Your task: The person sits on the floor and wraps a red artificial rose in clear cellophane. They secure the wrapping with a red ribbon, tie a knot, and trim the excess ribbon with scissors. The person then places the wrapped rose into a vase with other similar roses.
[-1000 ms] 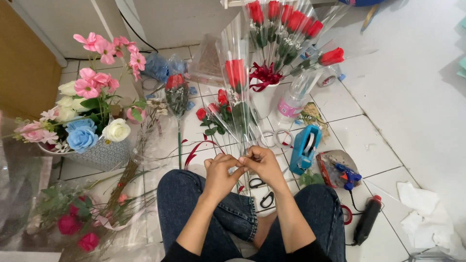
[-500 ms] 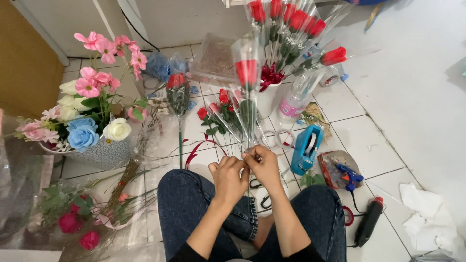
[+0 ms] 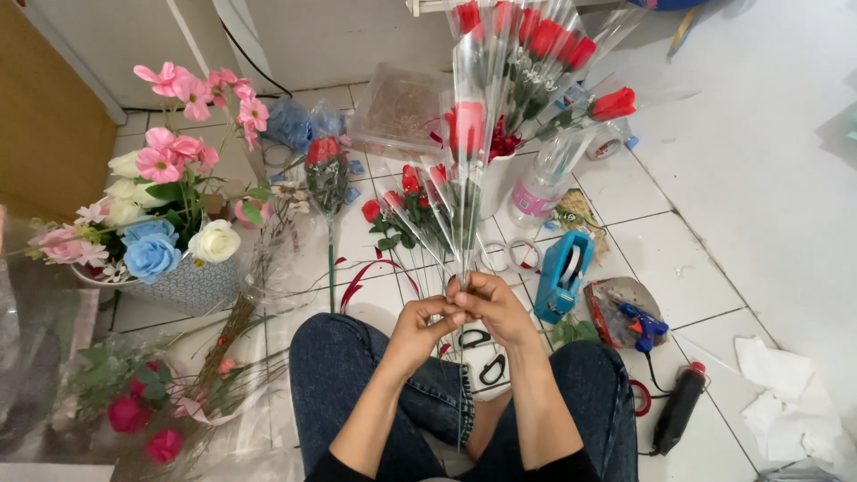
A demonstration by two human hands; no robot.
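A tiled floor carries the flowers; the basket of flowers stands toward its left edge. The wrapped rose stands upright so its clear sleeve can be gathered at the stem. Left hand and right hand meet above the knees, fingers pinched narrow around the stem's base.

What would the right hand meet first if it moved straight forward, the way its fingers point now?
Probably the left hand, which the right hand already touches around the wrapped rose stem. Depth is unclear.
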